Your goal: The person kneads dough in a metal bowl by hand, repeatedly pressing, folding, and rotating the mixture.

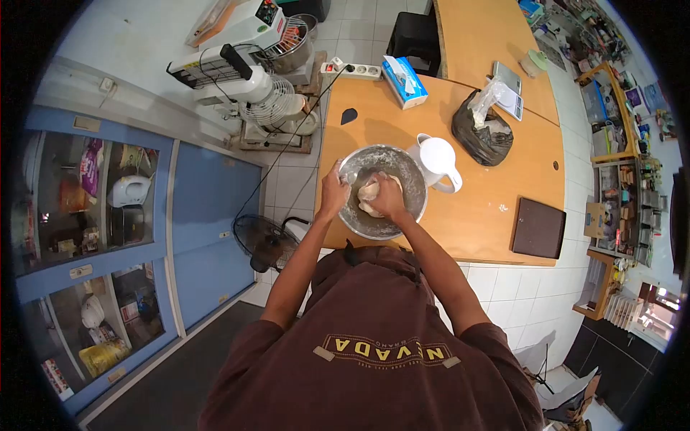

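A metal mixing bowl point(408, 172), its inner wall dusted with flour, stands near the front left edge of the wooden table. My left hand point(335, 191) is closed around the bowl's left rim. Inside the bowl, the fingers of my right hand point(389, 197) are curled onto a pale lump of dough point(368, 192), which partly shows to the left of the fingers. Just right of the bowl is a white plastic pitcher point(437, 156), its handle pointing toward the lower right.
On the table point(474, 223) are a black plastic bag point(478, 147), a kitchen scale point(510, 100), a blue tissue box point(406, 80), a power strip point(352, 70) and a dark tray point(537, 228). Mixers point(277, 100) stand beyond the table's left side, above a floor fan point(266, 243).
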`<state>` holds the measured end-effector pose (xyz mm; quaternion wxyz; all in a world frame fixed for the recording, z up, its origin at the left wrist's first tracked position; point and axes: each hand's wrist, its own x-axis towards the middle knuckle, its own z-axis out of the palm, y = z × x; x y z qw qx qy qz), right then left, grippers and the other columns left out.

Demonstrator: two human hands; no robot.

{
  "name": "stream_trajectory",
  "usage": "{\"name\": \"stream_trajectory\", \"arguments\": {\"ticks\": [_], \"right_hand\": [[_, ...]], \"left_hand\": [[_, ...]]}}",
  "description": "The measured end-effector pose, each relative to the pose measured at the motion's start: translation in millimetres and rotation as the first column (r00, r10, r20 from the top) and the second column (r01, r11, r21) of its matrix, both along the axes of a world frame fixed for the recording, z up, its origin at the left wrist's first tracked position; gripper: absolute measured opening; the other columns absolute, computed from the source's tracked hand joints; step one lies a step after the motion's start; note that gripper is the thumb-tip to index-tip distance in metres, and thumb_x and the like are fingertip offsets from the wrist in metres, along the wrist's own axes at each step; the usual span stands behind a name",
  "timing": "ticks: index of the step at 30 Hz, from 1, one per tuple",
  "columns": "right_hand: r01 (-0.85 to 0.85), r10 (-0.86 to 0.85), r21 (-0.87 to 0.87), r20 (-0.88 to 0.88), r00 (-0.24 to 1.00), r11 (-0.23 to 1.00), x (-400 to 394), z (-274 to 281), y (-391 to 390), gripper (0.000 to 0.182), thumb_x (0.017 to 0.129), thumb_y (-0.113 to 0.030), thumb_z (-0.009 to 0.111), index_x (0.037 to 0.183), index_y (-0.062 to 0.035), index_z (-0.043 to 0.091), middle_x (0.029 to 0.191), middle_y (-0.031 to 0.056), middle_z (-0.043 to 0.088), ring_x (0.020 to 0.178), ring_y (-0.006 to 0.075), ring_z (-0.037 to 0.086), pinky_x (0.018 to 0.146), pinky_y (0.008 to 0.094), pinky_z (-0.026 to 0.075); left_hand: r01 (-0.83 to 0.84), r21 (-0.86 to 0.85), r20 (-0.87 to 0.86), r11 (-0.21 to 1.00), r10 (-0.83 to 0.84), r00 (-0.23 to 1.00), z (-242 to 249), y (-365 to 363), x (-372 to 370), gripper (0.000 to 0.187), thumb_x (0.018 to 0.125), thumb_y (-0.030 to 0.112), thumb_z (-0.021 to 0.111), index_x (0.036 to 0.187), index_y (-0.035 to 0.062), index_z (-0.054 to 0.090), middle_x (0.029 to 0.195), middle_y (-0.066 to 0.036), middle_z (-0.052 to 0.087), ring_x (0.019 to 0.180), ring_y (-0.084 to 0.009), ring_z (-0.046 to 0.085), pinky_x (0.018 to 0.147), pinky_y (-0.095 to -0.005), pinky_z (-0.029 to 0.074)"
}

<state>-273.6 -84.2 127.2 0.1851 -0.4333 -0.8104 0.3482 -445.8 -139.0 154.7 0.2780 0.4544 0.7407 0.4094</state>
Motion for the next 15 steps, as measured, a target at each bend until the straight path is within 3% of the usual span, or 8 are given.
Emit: {"name": "stream_trajectory", "arguments": {"ticks": [2, 4, 8, 11, 14, 15], "right_hand": [[0.038, -0.036, 0.060, -0.038, 0.999, 0.997, -5, 5, 3, 0.041, 0.074, -0.034, 0.083, 0.090, -0.0001, 0.066, 0.088, 0.0219, 0.071, 0.083, 0.0399, 0.070, 0.076, 0.0465, 0.056], [0.071, -0.074, -0.053, -0.050, 0.996, 0.996, -8, -2, 7, 0.041, 0.075, -0.034, 0.082, 0.088, 0.0014, 0.067, 0.078, 0.0213, 0.069, 0.078, 0.0398, 0.070, 0.075, 0.0463, 0.056], [0.180, -0.184, -0.054, -0.080, 0.980, 0.982, -10, -17, 8, 0.043, 0.076, -0.035, 0.082, 0.088, 0.0038, 0.069, 0.069, 0.0216, 0.068, 0.074, 0.0386, 0.071, 0.075, 0.0463, 0.056], [0.124, -0.132, -0.142, -0.047, 0.990, 0.982, -2, -10, 8, 0.057, 0.077, -0.040, 0.080, 0.111, 0.0048, 0.069, 0.101, 0.0254, 0.071, 0.100, 0.0422, 0.068, 0.090, 0.0479, 0.053], [0.013, -0.017, -0.094, -0.037, 0.999, 0.995, 10, 19, 1, 0.066, 0.079, -0.043, 0.078, 0.122, 0.0043, 0.060, 0.113, 0.0268, 0.067, 0.102, 0.0431, 0.067, 0.089, 0.0494, 0.054], [-0.027, 0.027, -0.007, -0.021, 0.999, 1.000, 14, 21, -6, 0.068, 0.080, -0.043, 0.078, 0.126, 0.0030, 0.057, 0.118, 0.0269, 0.064, 0.102, 0.0436, 0.067, 0.088, 0.0500, 0.054]], "left_hand": [[0.000, 0.001, -0.013, 1.000, 0.000, 1.000, 1, -1, 0, 0.061, 0.080, -0.007, 0.052, 0.141, -0.0069, 0.048, 0.103, -0.032, 0.068, 0.099, -0.0436, 0.069, 0.085, -0.0426, 0.053], [-0.008, 0.019, -0.067, 1.000, 0.010, 0.998, 1, -1, 2, 0.061, 0.079, -0.007, 0.052, 0.141, -0.0068, 0.048, 0.105, -0.033, 0.068, 0.101, -0.0438, 0.069, 0.086, -0.0423, 0.053], [-0.006, -0.036, 0.000, 0.999, 0.006, 1.000, 13, -2, 5, 0.063, 0.078, -0.006, 0.054, 0.141, -0.0063, 0.048, 0.109, -0.033, 0.067, 0.104, -0.0442, 0.068, 0.089, -0.0420, 0.052], [-0.003, -0.014, 0.005, 1.000, 0.003, 1.000, 9, -2, 4, 0.064, 0.078, -0.006, 0.055, 0.142, -0.0059, 0.048, 0.111, -0.033, 0.067, 0.105, -0.0438, 0.067, 0.091, -0.0423, 0.052], [-0.008, 0.006, -0.023, 1.000, 0.008, 1.000, -8, -3, 0, 0.065, 0.077, -0.007, 0.054, 0.142, -0.0057, 0.048, 0.111, -0.032, 0.068, 0.106, -0.0437, 0.067, 0.092, -0.0426, 0.052], [-0.011, 0.018, -0.026, 1.000, 0.011, 1.000, -8, -2, 1, 0.065, 0.077, -0.007, 0.054, 0.142, -0.0057, 0.048, 0.111, -0.032, 0.068, 0.107, -0.0437, 0.067, 0.092, -0.0425, 0.052]]}}
